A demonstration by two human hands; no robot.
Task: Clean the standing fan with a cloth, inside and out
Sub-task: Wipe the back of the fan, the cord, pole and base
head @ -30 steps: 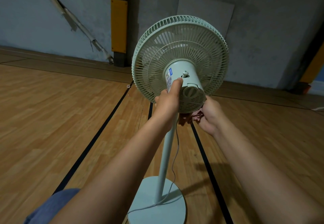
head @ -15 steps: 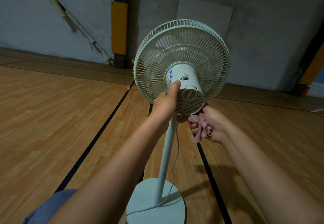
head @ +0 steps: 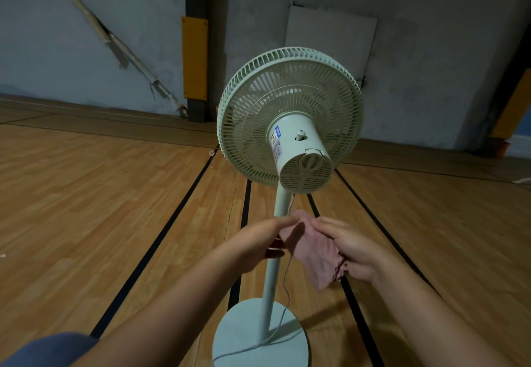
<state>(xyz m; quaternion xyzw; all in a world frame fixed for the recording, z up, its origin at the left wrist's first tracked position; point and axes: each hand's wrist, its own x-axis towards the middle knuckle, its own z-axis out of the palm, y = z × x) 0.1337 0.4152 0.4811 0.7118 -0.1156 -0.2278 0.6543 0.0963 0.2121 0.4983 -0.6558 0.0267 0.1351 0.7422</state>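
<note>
A pale green standing fan [head: 290, 116] faces away from me, its round rear grille and motor housing [head: 301, 159] in the middle of the view. Its pole [head: 274, 274] runs down to a round base [head: 247, 338], with a thin cord hanging alongside. Below the motor housing, in front of the pole, both hands hold a pink cloth [head: 313, 251] spread between them. My left hand [head: 258, 244] pinches the cloth's upper left corner. My right hand [head: 353, 248] grips its right edge, which has dark red stitching. Neither hand touches the fan.
The fan stands on a wooden floor with black lines [head: 161, 237]. A grey wall [head: 431, 50] rises behind, with a yellow padded post [head: 194, 59], a leaning pipe [head: 115, 41] and a pale board [head: 330, 36].
My left hand has let go of the motor housing and come down to the cloth. My right hand has drawn back from under the housing. The bunched cloth is now spread between both hands.
</note>
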